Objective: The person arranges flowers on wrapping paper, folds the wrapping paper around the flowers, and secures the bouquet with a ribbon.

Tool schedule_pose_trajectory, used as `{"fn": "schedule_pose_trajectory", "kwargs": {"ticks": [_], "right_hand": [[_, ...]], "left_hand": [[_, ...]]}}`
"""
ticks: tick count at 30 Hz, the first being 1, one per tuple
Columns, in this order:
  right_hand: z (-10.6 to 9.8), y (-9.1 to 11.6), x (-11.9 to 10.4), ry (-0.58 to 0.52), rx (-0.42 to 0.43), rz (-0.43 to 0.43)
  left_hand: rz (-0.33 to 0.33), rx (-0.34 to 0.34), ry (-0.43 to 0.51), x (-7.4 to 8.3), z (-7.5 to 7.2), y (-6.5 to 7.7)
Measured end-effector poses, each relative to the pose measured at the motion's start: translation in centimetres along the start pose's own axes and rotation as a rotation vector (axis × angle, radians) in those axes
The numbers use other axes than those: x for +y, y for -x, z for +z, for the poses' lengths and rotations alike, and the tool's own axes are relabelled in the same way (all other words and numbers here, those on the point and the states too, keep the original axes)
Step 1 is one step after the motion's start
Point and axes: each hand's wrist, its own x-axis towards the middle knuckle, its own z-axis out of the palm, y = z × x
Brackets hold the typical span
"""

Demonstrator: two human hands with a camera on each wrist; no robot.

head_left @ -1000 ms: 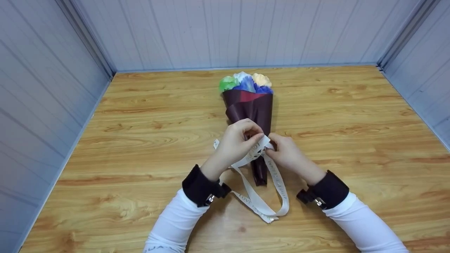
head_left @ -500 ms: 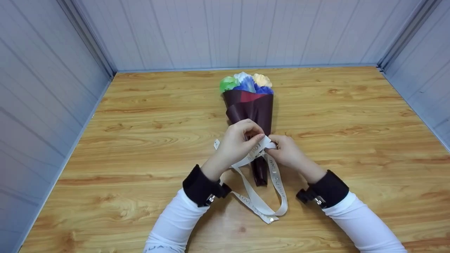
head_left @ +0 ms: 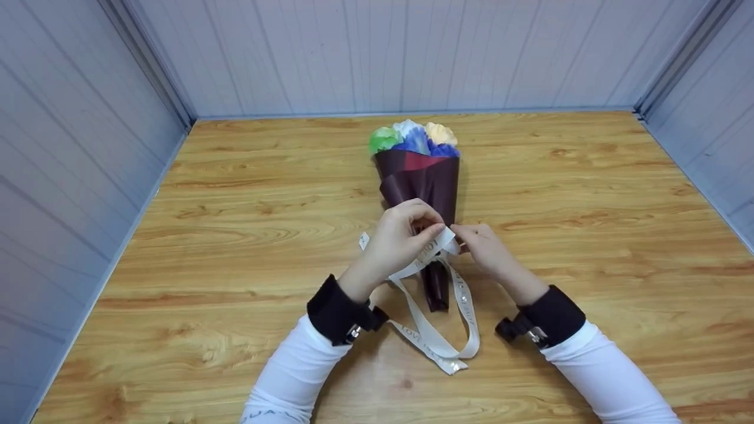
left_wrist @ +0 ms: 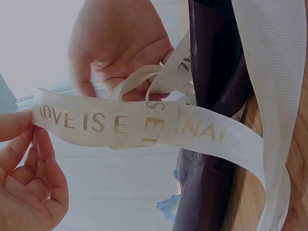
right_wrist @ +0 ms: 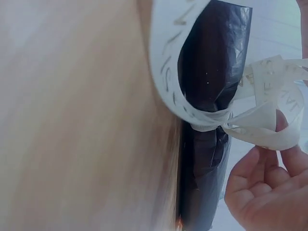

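Observation:
A bouquet lies on the table, its cloth-like flowers (head_left: 415, 140) green, white, blue and cream, its wrapper (head_left: 436, 185) dark maroon. White ribbon (head_left: 466, 306) with gold lettering is tied around the narrow stem part, with a knot visible in the right wrist view. My left hand (head_left: 396, 238), above the stem, pinches a ribbon end between thumb and forefinger; the lettered strip (left_wrist: 91, 120) stretches from it across the wrapper. Beside the knot, my right hand (head_left: 488, 252) holds a ribbon loop (right_wrist: 284, 137), one finger inside it and others beneath.
A long ribbon tail (head_left: 427, 331) loops down the wooden table (head_left: 235, 247) toward the front. Another short ribbon end (head_left: 364, 240) sticks out left of my left hand. Pale panel walls (head_left: 377, 59) enclose the table at the back and sides.
The right fingers have shifted slightly at the loop and spread a little. The ribbon strand on the right has drawn slightly inward. My left hand keeps its pinch almost in place.

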Motion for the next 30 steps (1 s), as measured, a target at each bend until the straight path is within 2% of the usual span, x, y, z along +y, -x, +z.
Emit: {"fn": "schedule_pose_trajectory", "kwargs": {"ticks": [8,19,25,30], "right_hand": [[0.36,-0.02,0.22,0.075,0.065,-0.048],[0.51,-0.22,0.3,0.098,0.131,-0.037],[0.57,-0.23,0.32,0.028,0.17,-0.032],[0.68,-0.2,0.05,-0.064,0.22,-0.026]], "left_hand": [[-0.012,-0.004,-0.007,0.06,-0.01,0.01],[-0.008,-0.002,0.022,0.01,-0.08,-0.07],[0.012,0.011,0.008,-0.02,-0.21,-0.02],[-0.004,0.011,-0.013,0.04,-0.32,-0.07]]}}
